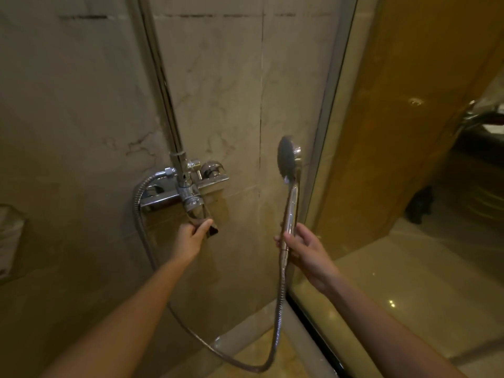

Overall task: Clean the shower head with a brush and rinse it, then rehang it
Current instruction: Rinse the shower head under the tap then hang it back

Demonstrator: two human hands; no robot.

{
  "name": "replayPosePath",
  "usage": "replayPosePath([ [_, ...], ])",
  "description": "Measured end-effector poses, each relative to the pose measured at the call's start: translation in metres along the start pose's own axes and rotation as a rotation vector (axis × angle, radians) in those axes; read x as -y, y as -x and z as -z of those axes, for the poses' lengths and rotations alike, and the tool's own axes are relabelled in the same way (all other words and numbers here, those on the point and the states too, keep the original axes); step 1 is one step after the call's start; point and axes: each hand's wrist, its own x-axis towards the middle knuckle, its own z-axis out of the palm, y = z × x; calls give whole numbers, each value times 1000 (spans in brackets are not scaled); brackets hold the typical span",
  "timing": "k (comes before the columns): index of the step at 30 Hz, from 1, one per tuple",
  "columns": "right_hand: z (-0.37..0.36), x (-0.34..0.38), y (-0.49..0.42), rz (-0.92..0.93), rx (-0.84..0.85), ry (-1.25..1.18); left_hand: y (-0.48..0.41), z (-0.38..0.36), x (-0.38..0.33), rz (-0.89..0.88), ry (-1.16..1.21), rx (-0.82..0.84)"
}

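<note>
Big stuff first: tile wall [81, 105], with a glass panel [381, 132] on its right. The riser pipe [169, 105] drops into the mixer valve [188, 186]. The hose [245, 365] leaves the mixer's left end, loops low and climbs to the shower head [289, 156], which is upright near the glass, face turned left. Right hand [305, 249] is wrapped round its handle. Left hand [192, 236] grips the chrome piece [200, 211] under the mixer (lever or spout, cannot tell).

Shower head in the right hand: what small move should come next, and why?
Probably the left hand moves the tap lever it grips to start water: the right hand holds the shower head up, and no spray shows.
</note>
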Motion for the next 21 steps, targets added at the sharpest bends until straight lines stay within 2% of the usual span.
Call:
replayPosePath([
  [4, -2, 36, 8, 11, 72, 74, 5, 0, -9, 35, -30, -23],
  [9, -2, 74, 18, 77, 121, 160, 4, 13, -22, 135, -156, 148],
  [12, -6, 93, 15, 100, 116, 134, 8, 33, -41, 202, -310, 367],
  [14, -14, 105, 9, 128, 75, 73, 9, 54, -54, 212, -532, 607],
  [16, -27, 120, 2, 174, 35, 33, 7, 80, -75, 178, -629, 795],
  [17, -34, 128, -2, 193, 29, 18, 5, 93, -88, 115, -609, 804],
  [18, -42, 138, -6, 206, 32, -5, 3, 107, -105, 1, -569, 740],
  [19, -49, 149, -10, 210, 43, -35, 2, 121, -123, -156, -537, 601],
  [21, -62, 172, -19, 209, 61, -89, -1, 147, -161, -470, -480, 198],
])
